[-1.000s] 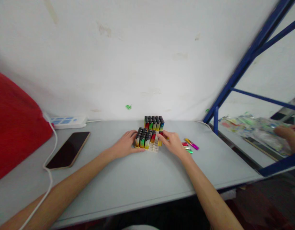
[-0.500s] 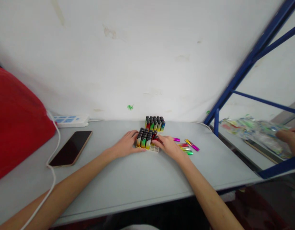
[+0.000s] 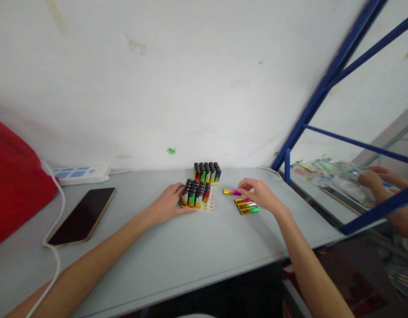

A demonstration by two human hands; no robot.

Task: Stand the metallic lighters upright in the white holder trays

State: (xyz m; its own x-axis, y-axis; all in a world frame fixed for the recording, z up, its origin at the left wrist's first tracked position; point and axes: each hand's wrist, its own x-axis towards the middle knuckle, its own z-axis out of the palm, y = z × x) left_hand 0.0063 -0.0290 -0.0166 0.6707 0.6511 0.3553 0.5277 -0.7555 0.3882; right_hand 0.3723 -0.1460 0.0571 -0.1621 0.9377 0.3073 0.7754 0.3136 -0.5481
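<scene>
A white tray (image 3: 210,206) on the grey table (image 3: 190,256) holds several upright rainbow-coloured lighters (image 3: 194,194) with black tops; its right-hand slots are bare. My left hand (image 3: 167,204) rests against the tray's left side, fingers curled on it. My right hand (image 3: 262,194) hovers to the right of the tray, above several loose lighters (image 3: 246,206) lying flat, its fingertips at a magenta and yellow lighter (image 3: 232,192). Whether it grips that lighter I cannot tell. A second full tray of lighters (image 3: 207,172) stands behind, near the wall.
A dark phone (image 3: 81,216) lies at the left, with a white cable (image 3: 53,221) and a power strip (image 3: 81,173) behind it. A red bag (image 3: 15,176) fills the far left. A blue metal frame (image 3: 310,115) stands at the right; beyond it another person's hands (image 3: 378,176) handle colourful packets.
My right hand left the tray and moved right to the loose lighters. The left hand stayed on the tray. The camera view shifted slightly.
</scene>
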